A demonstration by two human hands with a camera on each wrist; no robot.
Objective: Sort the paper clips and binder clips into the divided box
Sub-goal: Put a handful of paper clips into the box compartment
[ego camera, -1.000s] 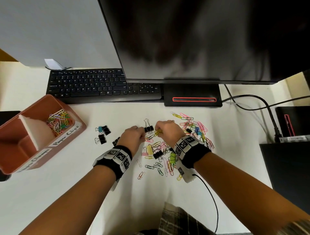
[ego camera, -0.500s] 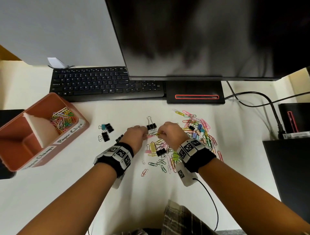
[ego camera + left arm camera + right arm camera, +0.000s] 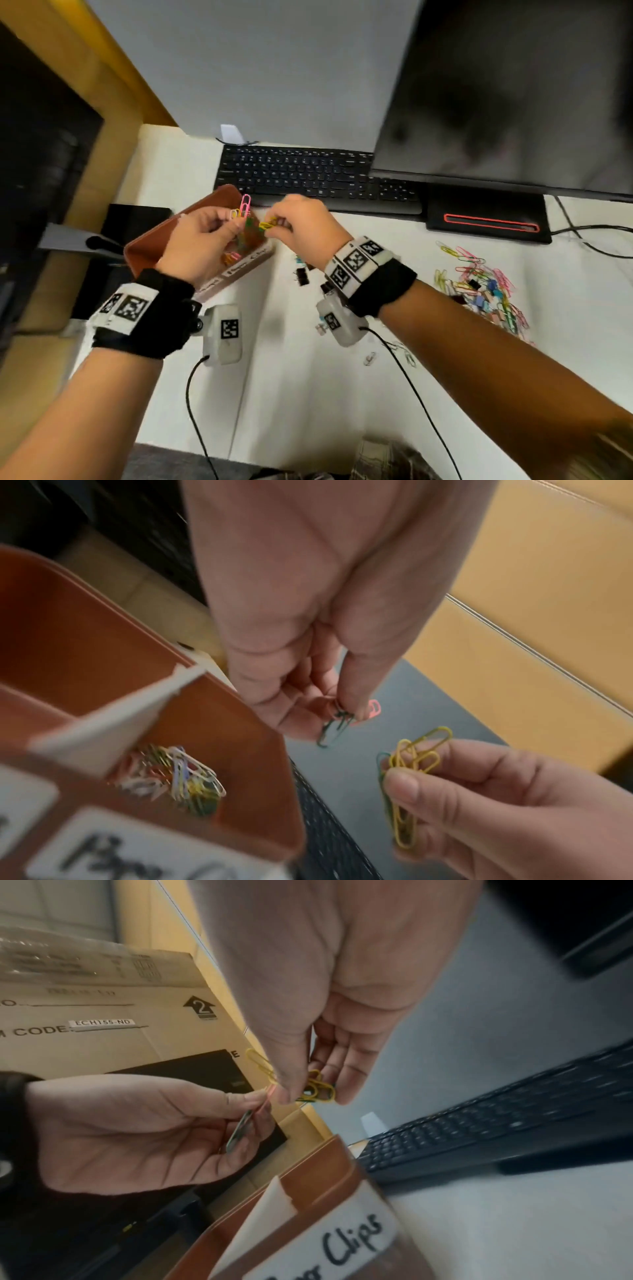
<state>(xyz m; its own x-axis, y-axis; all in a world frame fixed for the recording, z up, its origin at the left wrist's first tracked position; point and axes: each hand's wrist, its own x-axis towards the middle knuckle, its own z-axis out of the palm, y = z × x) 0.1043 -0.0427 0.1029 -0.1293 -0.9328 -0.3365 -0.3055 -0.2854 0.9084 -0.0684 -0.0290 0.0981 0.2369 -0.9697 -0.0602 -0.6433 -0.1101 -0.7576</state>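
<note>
Both hands hover over the brown divided box (image 3: 147, 246) at the left. My left hand (image 3: 236, 219) pinches a few paper clips, a pink one (image 3: 245, 205) sticking up and a green one (image 3: 334, 729) hanging down. Just to its right, my right hand (image 3: 274, 224) pinches a bunch of yellow paper clips (image 3: 418, 756). A white divider (image 3: 113, 718) splits the box, and coloured paper clips (image 3: 178, 775) lie in the compartment labelled for paper clips. The mixed clip pile (image 3: 479, 284) lies on the desk to the right, and black binder clips (image 3: 302, 275) sit under my right wrist.
A black keyboard (image 3: 308, 174) lies just behind the box, under a large monitor (image 3: 513, 85) with its base (image 3: 486, 219). Cardboard boxes (image 3: 113, 102) stand at the left. Cables (image 3: 582, 233) run at the far right. A few stray clips (image 3: 370, 358) lie near the front.
Both hands have lifted off the clip pile and moved left to above the box, each carrying paper clips. The head view has swung left with them.
</note>
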